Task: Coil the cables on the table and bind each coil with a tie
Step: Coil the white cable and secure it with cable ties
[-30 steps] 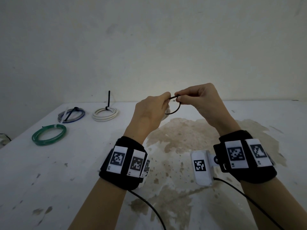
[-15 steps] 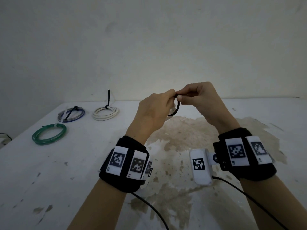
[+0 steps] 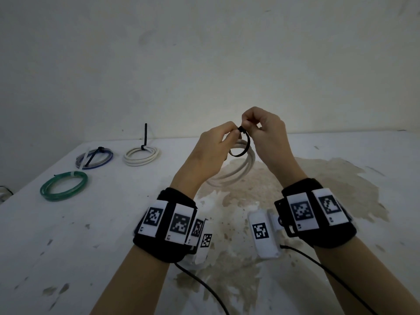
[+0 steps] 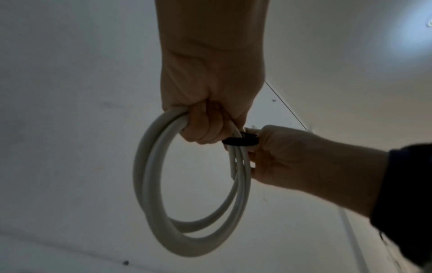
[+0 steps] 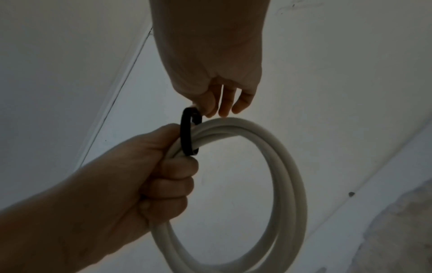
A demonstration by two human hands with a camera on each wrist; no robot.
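Above the table's middle, my left hand grips a white cable coil that hangs below the fist. In the left wrist view the curled fingers close round the coil at its top. A black tie forms a loose loop round the strands beside that grip. My right hand pinches the tie at its top, thumb and forefinger together. In the right wrist view the tie wraps the coil just past my left hand, and my right fingers hold its upper end.
Three bound coils lie at the back left of the white table: a green one, a blue and clear one, and a white one whose black tie tail stands upright. A brown stain covers the table's middle right.
Both hands have risen a little. The tie loop has turned from wide to narrow, and the white coil now shows hanging below the hands.
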